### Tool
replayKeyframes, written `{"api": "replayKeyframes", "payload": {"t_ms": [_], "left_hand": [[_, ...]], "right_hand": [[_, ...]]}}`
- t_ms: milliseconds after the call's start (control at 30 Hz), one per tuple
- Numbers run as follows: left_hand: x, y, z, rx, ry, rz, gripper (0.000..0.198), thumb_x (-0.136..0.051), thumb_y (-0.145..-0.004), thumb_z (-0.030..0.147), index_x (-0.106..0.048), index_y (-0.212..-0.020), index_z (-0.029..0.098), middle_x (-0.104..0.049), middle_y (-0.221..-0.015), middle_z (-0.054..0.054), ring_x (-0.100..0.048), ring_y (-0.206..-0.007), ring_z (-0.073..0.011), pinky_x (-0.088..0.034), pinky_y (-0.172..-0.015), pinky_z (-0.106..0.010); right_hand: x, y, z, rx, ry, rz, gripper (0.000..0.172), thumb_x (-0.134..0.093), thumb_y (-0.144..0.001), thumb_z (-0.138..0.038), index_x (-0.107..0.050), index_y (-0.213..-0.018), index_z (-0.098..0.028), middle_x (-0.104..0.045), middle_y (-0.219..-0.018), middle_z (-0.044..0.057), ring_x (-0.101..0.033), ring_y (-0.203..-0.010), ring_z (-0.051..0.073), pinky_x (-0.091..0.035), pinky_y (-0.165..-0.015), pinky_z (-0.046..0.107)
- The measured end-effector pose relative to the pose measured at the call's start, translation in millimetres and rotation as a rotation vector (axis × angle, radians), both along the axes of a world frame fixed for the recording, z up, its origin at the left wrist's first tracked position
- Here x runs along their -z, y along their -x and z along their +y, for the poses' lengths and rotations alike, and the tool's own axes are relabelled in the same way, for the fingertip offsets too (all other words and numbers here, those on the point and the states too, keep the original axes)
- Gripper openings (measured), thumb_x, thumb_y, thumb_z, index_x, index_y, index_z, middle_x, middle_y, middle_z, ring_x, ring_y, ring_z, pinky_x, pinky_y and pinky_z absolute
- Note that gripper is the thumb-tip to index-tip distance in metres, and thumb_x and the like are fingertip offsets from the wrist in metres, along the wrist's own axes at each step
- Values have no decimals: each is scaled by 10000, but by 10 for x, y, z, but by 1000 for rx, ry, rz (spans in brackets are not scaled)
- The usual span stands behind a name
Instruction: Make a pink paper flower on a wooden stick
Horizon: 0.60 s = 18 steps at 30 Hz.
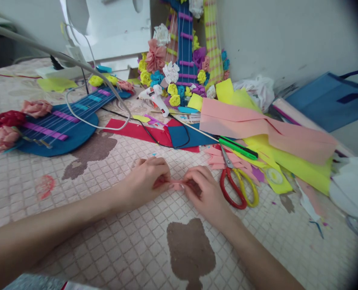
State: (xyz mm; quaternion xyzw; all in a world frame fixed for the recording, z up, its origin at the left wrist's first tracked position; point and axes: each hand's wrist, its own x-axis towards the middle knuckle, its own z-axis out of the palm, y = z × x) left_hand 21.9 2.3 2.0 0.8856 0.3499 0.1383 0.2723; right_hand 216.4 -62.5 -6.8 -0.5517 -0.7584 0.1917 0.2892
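Between my two hands, just above the patterned tablecloth (130, 229), a small strip of pink paper (176, 185) is stretched. My left hand (150, 177) pinches its left end, thumb against curled fingers. At the other end, my right hand (201, 189) holds it the same way, with part of the strip hidden by the fingers. Scissors with red and yellow handles (233, 189) lie right beside my right hand. Behind them are cut pink paper pieces (217, 158) and a green utility knife (238, 148).
On the left lies a blue paper guitar (73, 141) with paper roses. A white glue gun (155, 98) with a black cord rests at the back, before flower-covered guitars (185, 44). Pink sheets (236, 119), yellow sheets (299, 165) and red strips (127, 128) lie around. A white cable (88, 66) arches across.
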Motion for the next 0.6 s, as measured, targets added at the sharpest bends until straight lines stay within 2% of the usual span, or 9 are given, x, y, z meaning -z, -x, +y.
{"api": "replayKeyframes", "payload": {"t_ms": [233,600], "left_hand": [[32,-17,14,-58,-33,-34,76,-554,-818,185,-586,-753,163,-575,-792,-15,-521,-741,-148,-369,-665,-268],[47,-42,21,-95,-58,26,35,-571,-802,178,-596,-779,170,-586,-844,-21,-536,-774,-159,-394,-711,-291]], "right_hand": [[3,24,31,44,-2,-33,130,-542,-824,-80,-523,-776,-199,-540,-866,40,-498,-878,195,-433,-775,335],[15,46,64,101,38,-115,102,-565,-827,-111,-523,-820,-204,-524,-899,53,-491,-916,215,-445,-809,365]]}}
